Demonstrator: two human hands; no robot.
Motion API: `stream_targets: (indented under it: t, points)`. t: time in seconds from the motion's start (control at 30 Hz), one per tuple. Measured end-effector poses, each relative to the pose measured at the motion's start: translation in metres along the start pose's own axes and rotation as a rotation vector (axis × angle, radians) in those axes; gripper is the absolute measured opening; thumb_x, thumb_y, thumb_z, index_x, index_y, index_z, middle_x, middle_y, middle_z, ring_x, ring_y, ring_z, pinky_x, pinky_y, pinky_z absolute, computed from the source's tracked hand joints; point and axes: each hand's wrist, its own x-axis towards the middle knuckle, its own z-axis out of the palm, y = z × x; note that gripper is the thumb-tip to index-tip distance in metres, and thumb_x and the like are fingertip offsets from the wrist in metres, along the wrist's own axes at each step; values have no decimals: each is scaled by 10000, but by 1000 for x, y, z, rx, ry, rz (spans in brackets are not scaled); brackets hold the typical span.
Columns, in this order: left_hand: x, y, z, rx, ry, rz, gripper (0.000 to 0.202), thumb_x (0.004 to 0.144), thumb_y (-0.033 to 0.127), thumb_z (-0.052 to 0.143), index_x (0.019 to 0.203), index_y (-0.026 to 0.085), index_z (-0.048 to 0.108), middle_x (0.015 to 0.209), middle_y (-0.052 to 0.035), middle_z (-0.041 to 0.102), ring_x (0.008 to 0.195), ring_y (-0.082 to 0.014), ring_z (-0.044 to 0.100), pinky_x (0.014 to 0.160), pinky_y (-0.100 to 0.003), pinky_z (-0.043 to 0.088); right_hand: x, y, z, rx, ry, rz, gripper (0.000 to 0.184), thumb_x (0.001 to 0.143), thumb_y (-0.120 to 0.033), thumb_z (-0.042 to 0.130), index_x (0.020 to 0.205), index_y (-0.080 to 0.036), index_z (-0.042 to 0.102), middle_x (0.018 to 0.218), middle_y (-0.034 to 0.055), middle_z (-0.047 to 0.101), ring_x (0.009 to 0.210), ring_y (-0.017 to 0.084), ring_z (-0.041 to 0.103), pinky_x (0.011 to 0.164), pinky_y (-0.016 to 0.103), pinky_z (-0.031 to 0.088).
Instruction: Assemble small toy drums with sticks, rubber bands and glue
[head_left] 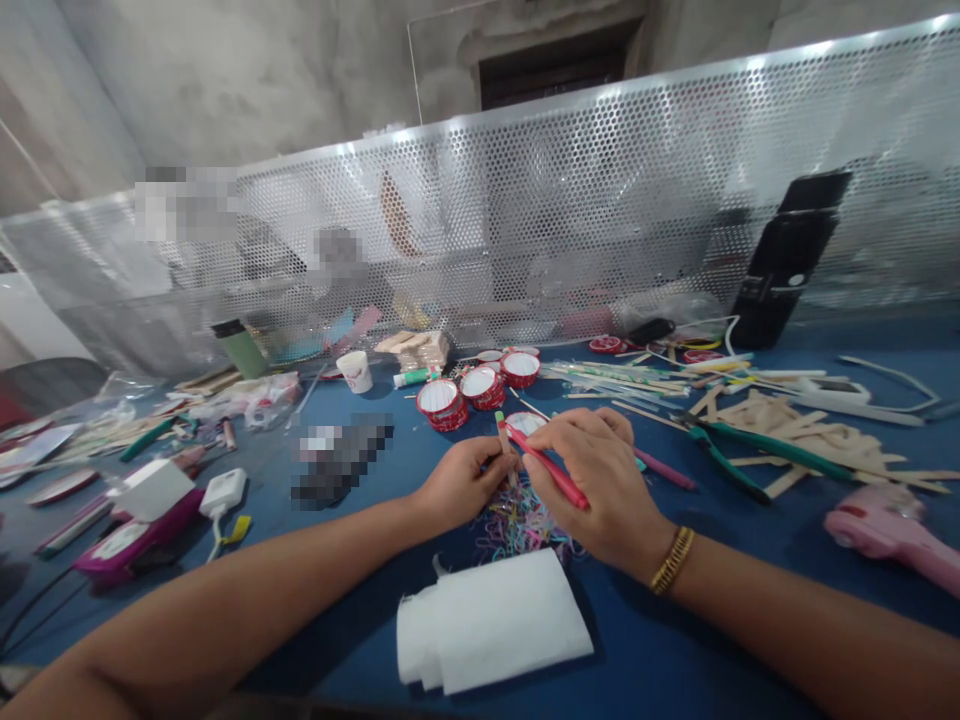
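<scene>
My left hand (459,482) is closed, pinching a short flat wooden stick (504,432) with a greenish upper end. In my right hand (604,480), which wears a gold bracelet, is a red pen (561,474). Its tip is at the stick; whether it touches I cannot tell. Beneath both hands lies a tangle of colourful thin strands (525,525). A folded white cloth or tissue (499,625) sits closer to me. Just beyond the hands stand several small red round tins (442,408) with white tops, one partly hidden by my right hand.
To the right are green-handled pliers (731,462), a heap of wooden sticks (795,430) and a pink glue gun (889,530). A paper cup (355,372) and a green tube (416,378) stand further back. Leftward is a purple power strip (139,545). A perforated metal screen (600,200) borders the table.
</scene>
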Motion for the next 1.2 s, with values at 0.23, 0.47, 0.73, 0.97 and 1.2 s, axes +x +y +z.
stream_targets:
  t: [0.23, 0.47, 0.73, 0.97, 1.2]
  points:
    - [0, 2, 0, 10, 6, -10, 320, 967, 363, 450, 785, 141, 591, 676, 16, 529, 611, -108, 444, 575, -210, 365, 0, 1, 1, -1, 3, -21, 109, 935, -277, 520, 886, -228, 604, 829, 13, 656, 892, 195, 579, 881, 408, 321]
    - [0, 1, 0, 19, 3, -10, 331, 971, 375, 444, 782, 144, 586, 672, 19, 525, 612, -108, 449, 575, -210, 363, -1, 0, -1, 5, -5, -21, 98, 924, -259, 523, 877, -223, 602, 824, 13, 656, 896, 199, 584, 875, 416, 320]
    - [1, -2, 0, 29, 7, 14, 335, 974, 368, 443, 812, 132, 615, 691, 10, 540, 628, -112, 450, 589, -218, 371, 0, 0, 0, 16, -18, -52, 90, 922, -245, 525, 887, -219, 603, 836, 13, 672, 900, 200, 578, 865, 409, 312]
    - [1, 1, 0, 36, 6, 25, 327, 972, 354, 446, 808, 133, 622, 690, 13, 539, 632, -113, 451, 591, -219, 369, 0, 0, 0, 12, -16, -57, 88, 923, -243, 525, 887, -222, 602, 828, 9, 676, 896, 199, 582, 862, 405, 310]
    - [0, 3, -1, 4, 10, -14, 269, 959, 298, 463, 792, 141, 605, 676, 12, 546, 607, -109, 469, 571, -211, 372, -1, 4, 1, -36, 11, 2, 130, 930, -289, 515, 860, -223, 603, 809, 17, 643, 872, 202, 579, 867, 415, 324]
